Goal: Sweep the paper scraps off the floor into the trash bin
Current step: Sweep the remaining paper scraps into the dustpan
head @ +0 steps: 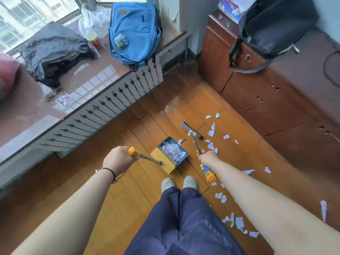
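My left hand [117, 159] grips the yellow-capped metal handle of a blue and yellow dustpan [168, 156] that stands on the wooden floor and holds a pile of white paper scraps [173, 150]. My right hand [208, 159] grips the blue and yellow handle of a small broom [190, 130], whose blue head rests on the floor just beyond the dustpan. Several loose paper scraps [211, 133] lie right of the broom head, and more scraps [237, 223] are strewn beside my right leg. No trash bin is in view.
A white slatted radiator cover [103, 115] under a stone window ledge borders the floor on the left; a blue backpack [133, 32] and dark clothing lie on the ledge. A brown wooden cabinet [266, 100] with a black bag stands on the right. My feet in grey clogs [178, 183] stand behind the dustpan.
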The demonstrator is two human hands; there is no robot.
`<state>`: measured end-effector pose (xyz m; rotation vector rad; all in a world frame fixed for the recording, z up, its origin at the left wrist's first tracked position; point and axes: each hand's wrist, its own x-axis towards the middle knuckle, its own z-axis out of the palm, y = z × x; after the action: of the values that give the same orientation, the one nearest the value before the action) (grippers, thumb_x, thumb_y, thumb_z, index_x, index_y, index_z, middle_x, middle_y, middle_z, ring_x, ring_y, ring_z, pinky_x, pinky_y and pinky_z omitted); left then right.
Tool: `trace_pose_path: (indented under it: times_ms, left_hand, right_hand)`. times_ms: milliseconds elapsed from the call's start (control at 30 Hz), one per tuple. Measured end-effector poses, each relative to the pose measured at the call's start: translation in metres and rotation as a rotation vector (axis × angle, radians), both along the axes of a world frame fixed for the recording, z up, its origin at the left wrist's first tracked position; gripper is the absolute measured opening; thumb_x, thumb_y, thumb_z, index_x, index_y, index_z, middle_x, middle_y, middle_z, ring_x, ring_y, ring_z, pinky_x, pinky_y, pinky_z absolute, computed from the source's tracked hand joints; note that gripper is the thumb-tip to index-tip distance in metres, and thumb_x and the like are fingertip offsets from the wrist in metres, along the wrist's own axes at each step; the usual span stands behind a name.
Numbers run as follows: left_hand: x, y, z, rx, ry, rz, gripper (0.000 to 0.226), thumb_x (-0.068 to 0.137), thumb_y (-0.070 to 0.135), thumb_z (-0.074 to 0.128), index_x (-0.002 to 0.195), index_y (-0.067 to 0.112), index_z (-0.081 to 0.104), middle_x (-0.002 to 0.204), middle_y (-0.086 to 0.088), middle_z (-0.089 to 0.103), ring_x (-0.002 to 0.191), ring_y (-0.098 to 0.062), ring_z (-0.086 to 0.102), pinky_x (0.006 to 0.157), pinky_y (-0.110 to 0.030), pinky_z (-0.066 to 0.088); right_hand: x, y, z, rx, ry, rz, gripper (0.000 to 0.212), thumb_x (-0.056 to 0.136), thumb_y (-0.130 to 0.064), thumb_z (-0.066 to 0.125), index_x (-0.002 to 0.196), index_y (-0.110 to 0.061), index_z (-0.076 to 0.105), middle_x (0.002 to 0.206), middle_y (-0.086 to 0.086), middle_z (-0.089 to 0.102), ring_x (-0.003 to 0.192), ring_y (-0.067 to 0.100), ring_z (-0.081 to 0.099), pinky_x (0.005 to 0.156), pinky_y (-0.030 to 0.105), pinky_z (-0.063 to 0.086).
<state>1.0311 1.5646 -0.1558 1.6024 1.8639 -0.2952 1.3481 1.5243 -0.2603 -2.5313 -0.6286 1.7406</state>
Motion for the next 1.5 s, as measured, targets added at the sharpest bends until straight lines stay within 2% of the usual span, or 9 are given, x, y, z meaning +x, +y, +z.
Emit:
trace_pose_path:
  times_ms: [233,300,467,600,733,833,1033,1167,1500]
  left_hand:
    - [-0.025,-0.016,0.008,0.012,-0.045,0.03,0.025,0.091,0.043,0.07,0.079,0.022,0.066,0.067,0.0,0.068,0.059,-0.017,0.064,0.052,-0.03,0.052]
    - [-0.036,-0.023,0.012,0.016,-0.051,0.039,0.026,0.091,0.044,0.07,0.077,0.022,0.065,0.066,0.0,0.067,0.057,-0.017,0.064,0.051,-0.029,0.053]
    - [-0.063,-0.036,0.017,0.017,-0.054,0.043,0.023,0.092,0.041,0.071,0.077,0.024,0.065,0.064,0.0,0.067,0.052,-0.016,0.062,0.046,-0.028,0.048]
    - [-0.073,-0.038,0.01,0.008,-0.036,0.041,0.022,0.092,0.042,0.069,0.078,0.025,0.065,0.064,0.001,0.068,0.054,-0.016,0.065,0.05,-0.029,0.054]
    - [-0.067,-0.033,0.0,0.003,-0.002,0.029,0.021,0.093,0.042,0.068,0.077,0.029,0.063,0.065,0.003,0.068,0.055,-0.014,0.065,0.05,-0.028,0.054]
    - [-0.052,-0.03,-0.006,-0.017,0.031,-0.012,0.023,0.095,0.041,0.065,0.076,0.029,0.061,0.068,0.003,0.068,0.059,-0.015,0.065,0.051,-0.027,0.052]
    - [-0.024,-0.021,-0.021,-0.042,0.059,-0.008,0.025,0.096,0.044,0.061,0.081,0.025,0.064,0.07,0.003,0.068,0.062,-0.016,0.067,0.056,-0.03,0.057]
    - [-0.006,-0.013,-0.025,-0.045,0.069,-0.024,0.028,0.097,0.043,0.06,0.078,0.023,0.061,0.07,0.002,0.066,0.059,-0.015,0.06,0.051,-0.025,0.047]
    - [0.028,0.007,-0.024,-0.028,0.08,-0.096,0.032,0.095,0.048,0.061,0.078,0.021,0.06,0.071,0.002,0.065,0.062,-0.016,0.062,0.055,-0.03,0.054]
  right_hand:
    - [0.002,0.004,0.002,0.028,-0.02,0.07,0.033,0.086,-0.021,0.059,0.113,-0.003,0.062,0.103,0.014,0.062,0.086,0.028,0.056,0.086,0.04,0.053]
    - [-0.002,0.006,0.009,0.03,-0.021,0.065,0.022,0.088,-0.02,0.058,0.106,-0.008,0.062,0.097,0.013,0.061,0.084,0.028,0.057,0.083,0.039,0.053]
    - [-0.015,0.003,0.011,0.018,-0.026,0.021,0.024,0.09,-0.018,0.058,0.109,-0.003,0.061,0.084,0.014,0.062,0.081,0.03,0.06,0.087,0.043,0.056]
    - [-0.027,0.001,0.01,-0.04,-0.045,-0.045,0.029,0.092,-0.016,0.059,0.114,0.002,0.053,0.072,0.015,0.062,0.078,0.032,0.06,0.087,0.045,0.056]
    - [-0.042,0.002,0.009,-0.065,-0.012,-0.035,0.031,0.095,-0.013,0.055,0.121,0.002,0.046,0.078,0.018,0.061,0.065,0.028,0.058,0.066,0.038,0.055]
    - [-0.057,-0.007,0.005,-0.099,0.009,-0.016,0.03,0.097,-0.012,0.051,0.123,0.001,0.048,0.083,0.018,0.059,0.068,0.028,0.056,0.064,0.035,0.051]
    - [-0.069,-0.014,0.036,-0.167,0.153,0.075,0.02,0.096,-0.008,0.052,0.114,0.001,0.053,0.062,0.016,0.054,0.04,0.021,0.047,0.039,0.024,0.041]
    - [-0.042,0.003,0.065,-0.192,0.213,0.125,0.016,0.101,-0.016,0.045,0.112,-0.006,0.05,0.063,0.01,0.05,0.038,0.015,0.042,0.036,0.017,0.037]
    - [0.043,0.015,0.084,-0.003,0.071,0.096,0.026,0.093,-0.015,0.054,0.116,-0.004,0.059,0.071,0.013,0.058,0.044,0.018,0.049,0.041,0.022,0.043]
